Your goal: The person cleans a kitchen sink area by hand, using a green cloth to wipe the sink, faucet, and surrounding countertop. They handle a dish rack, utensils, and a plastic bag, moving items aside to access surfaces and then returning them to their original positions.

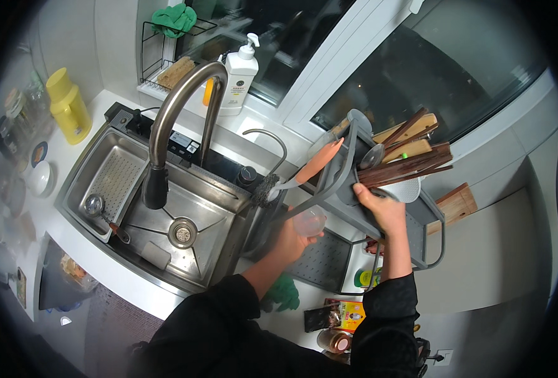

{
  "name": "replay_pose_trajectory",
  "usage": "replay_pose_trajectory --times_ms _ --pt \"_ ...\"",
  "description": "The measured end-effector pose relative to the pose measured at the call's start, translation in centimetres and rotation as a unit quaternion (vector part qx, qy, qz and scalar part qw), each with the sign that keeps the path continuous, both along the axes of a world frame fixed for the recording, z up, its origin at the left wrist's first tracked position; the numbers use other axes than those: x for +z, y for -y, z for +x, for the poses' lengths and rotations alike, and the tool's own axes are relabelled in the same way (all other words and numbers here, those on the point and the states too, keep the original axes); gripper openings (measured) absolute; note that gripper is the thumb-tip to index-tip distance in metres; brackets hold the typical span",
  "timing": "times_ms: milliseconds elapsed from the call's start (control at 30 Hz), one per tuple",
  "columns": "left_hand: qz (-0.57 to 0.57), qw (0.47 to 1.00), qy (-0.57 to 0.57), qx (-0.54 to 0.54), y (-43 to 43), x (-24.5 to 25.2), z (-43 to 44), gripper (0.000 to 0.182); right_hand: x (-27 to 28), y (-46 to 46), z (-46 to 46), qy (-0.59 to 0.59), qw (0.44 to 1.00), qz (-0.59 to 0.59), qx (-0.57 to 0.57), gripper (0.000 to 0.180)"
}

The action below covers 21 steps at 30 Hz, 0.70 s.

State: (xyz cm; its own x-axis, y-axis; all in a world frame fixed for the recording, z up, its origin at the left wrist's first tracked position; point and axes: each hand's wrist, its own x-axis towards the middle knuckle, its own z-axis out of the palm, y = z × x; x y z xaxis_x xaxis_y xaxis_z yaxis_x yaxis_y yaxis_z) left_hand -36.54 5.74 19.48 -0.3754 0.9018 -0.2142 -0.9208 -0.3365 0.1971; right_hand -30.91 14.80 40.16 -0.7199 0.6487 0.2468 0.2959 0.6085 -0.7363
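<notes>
My left hand (289,243) is around a small translucent plastic cup (309,221), beside the sink's right edge. My right hand (383,210) grips the rim of a grey utensil holder (347,186) on the upper tier of a grey dish rack (413,227); its thumb lies on the rim. Dark wooden chopsticks (404,165) and wooden spatulas (409,150) lean to the right out of the holder. A scrubbing brush with an orange handle (319,163) and a dark wire head (265,190) lies across the rack's left end. Part of my left hand's fingers is hidden behind the cup.
At left is a steel sink (217,236) with a curved faucet (165,118), a perforated basket (118,165) and a strainer ladle (94,205). A white pump bottle (239,78) stands by the window. A green cloth (282,293), food packets (349,315) and a jar (334,341) lie near my forearms.
</notes>
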Motion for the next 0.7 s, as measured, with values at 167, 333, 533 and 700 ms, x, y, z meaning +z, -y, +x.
replay_pose_trajectory --times_ms 167,333,533,700 --pt "0.046 0.996 -0.022 -0.07 1.0 -5.3 1.4 0.06 3.3 -0.3 0.2 0.017 0.999 0.037 -0.018 0.046" --pt "-0.004 0.986 -0.073 -0.148 8.2 -4.3 0.6 0.067 7.6 -0.8 1.4 0.062 0.98 0.137 -0.126 0.066" --pt "-0.107 0.986 0.061 -0.113 20.4 -6.8 -4.2 0.051 10.7 -3.5 8.1 -0.054 0.967 0.22 -0.116 0.051" --pt "-0.629 0.369 -0.677 -0.102 23.7 -13.5 -8.5 0.062 11.0 -3.9 14.3 0.012 0.928 0.37 -0.033 0.044"
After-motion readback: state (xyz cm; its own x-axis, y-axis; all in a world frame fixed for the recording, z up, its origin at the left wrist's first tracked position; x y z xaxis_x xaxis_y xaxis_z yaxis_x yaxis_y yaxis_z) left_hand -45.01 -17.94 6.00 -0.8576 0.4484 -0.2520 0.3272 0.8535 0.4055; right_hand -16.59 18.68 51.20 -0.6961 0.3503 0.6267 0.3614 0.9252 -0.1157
